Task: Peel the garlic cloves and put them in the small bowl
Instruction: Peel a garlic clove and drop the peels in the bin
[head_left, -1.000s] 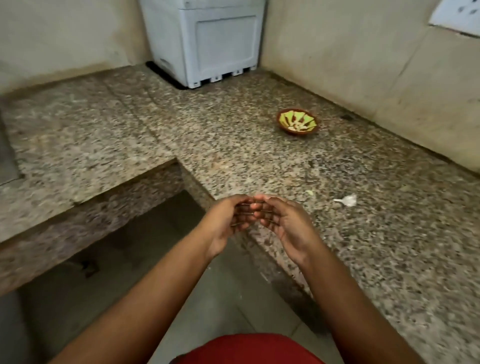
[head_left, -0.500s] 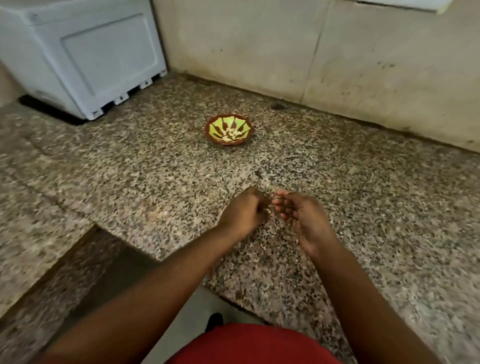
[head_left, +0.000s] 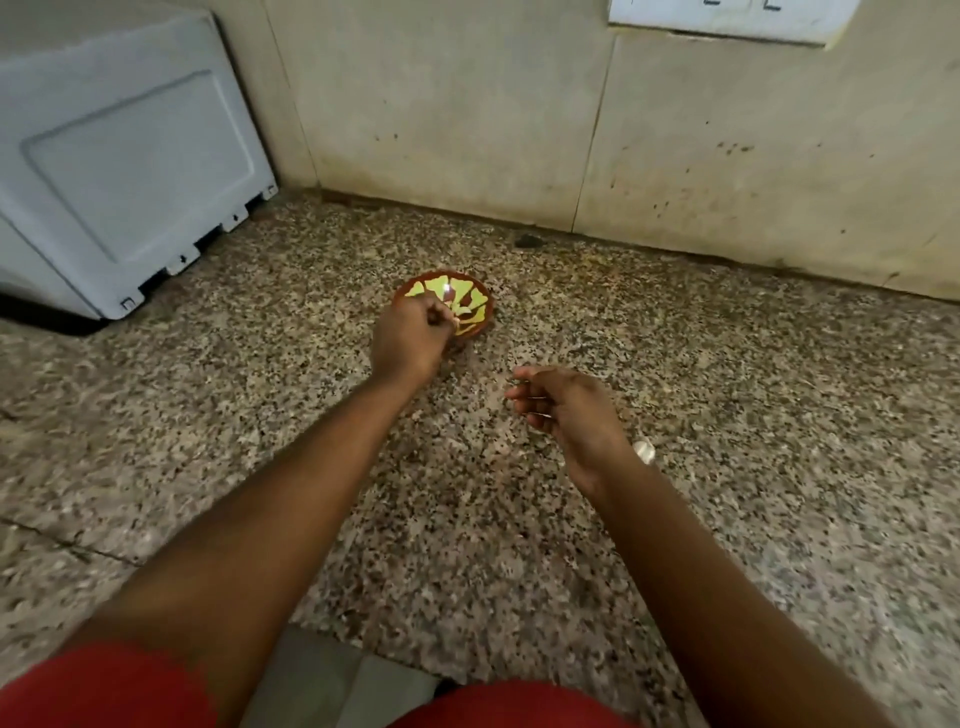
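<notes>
A pale grey plastic appliance (head_left: 119, 171), cut off at the frame's left edge, stands on the speckled granite counter (head_left: 260, 415). The left hand (head_left: 410, 338) hovers over the near rim of the small brown bowl with yellow-green pattern (head_left: 470, 304), fingers curled; whether they pinch a clove cannot be told. The right hand (head_left: 566, 410) hangs loosely curled, apparently empty. A whitish scrap (head_left: 644, 451) peeks beside its wrist.

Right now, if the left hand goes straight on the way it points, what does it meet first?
The left hand points forward at the bowl, and its fingers already overlap the near rim. It would probably meet the bowl first, though its height above it is unclear.
</notes>
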